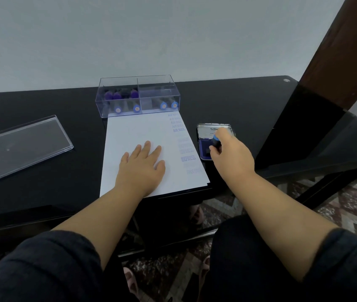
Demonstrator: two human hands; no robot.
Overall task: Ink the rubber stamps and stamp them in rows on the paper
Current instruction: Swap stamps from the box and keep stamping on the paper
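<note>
Right grip point(227, 152) clasps blue-topped stamp point(216, 142) on ink pad point(204, 152) — left grip point(141, 165) flat, released, on paper point(134, 131)

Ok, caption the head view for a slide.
Right hand presses stamp into ink pad; left hand steadies paper.

Black table point(42, 101), pale wall point(129, 35)

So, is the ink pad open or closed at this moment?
Open. The ink pad's silver lid stands raised behind the purple tray, and the right hand holds a stamp down onto it.
</note>
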